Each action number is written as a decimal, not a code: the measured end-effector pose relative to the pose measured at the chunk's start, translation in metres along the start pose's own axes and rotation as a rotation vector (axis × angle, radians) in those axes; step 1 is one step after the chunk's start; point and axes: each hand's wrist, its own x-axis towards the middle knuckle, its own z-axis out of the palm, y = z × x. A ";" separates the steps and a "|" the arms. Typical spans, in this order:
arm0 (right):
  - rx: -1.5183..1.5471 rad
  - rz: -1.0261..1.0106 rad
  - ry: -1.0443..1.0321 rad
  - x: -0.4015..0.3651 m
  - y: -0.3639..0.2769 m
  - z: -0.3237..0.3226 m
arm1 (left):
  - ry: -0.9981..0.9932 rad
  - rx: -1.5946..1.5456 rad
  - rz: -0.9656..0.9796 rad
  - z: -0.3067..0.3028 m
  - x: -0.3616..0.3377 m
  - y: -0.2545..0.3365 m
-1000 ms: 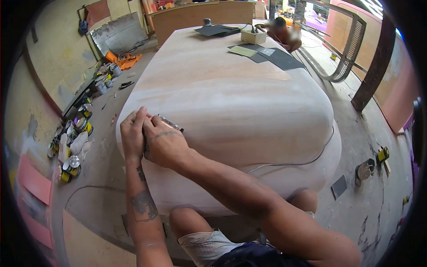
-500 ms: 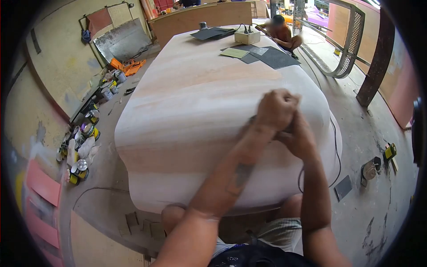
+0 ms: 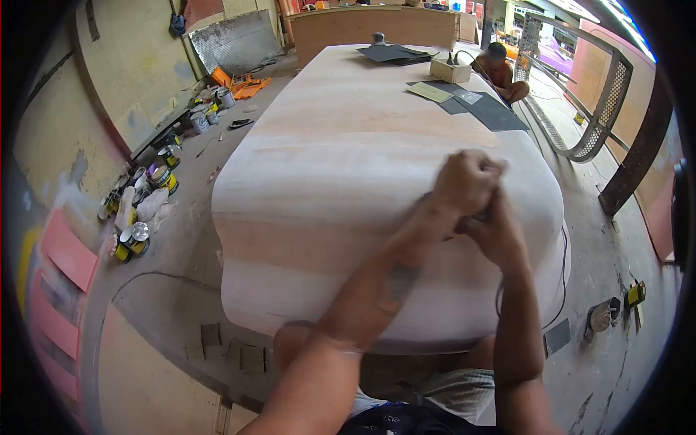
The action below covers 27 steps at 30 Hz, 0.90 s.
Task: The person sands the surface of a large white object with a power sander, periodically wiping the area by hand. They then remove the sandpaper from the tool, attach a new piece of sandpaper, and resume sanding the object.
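Both hands are closed together over the right part of a large, curved, whitish panel (image 3: 304, 174) with tan patches. My left hand (image 3: 470, 181) is bunched on top of a dark hand-held tool (image 3: 480, 216), which is mostly hidden by the fingers. My right hand (image 3: 496, 235) wraps around its near side, just below the left. Its exact kind cannot be made out. Near the right wrist a black cord (image 3: 565, 268) loops along the panel's right side.
Dark abrasive-looking sheets (image 3: 496, 110) and a socket box (image 3: 451, 70) with plugs lie at the panel's far end. A person (image 3: 499, 71) crouches beyond. Paint cans (image 3: 163, 178) line the left wall. A metal can (image 3: 602, 317) stands on the right floor.
The view has turned a little, so the panel and surroundings sit further right. Both hands stay together on the tool at about the same part of the panel, blurred by motion.
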 end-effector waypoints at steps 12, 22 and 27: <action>0.041 -0.379 -0.247 0.037 -0.170 0.267 | 0.333 0.128 -0.243 -0.337 -0.108 -0.040; 0.006 -0.199 -0.324 0.063 -0.139 0.204 | 0.237 0.000 -0.304 -0.273 -0.056 -0.033; -0.068 -0.051 -0.197 0.041 -0.072 0.086 | 0.077 -0.038 -0.187 -0.137 -0.015 -0.009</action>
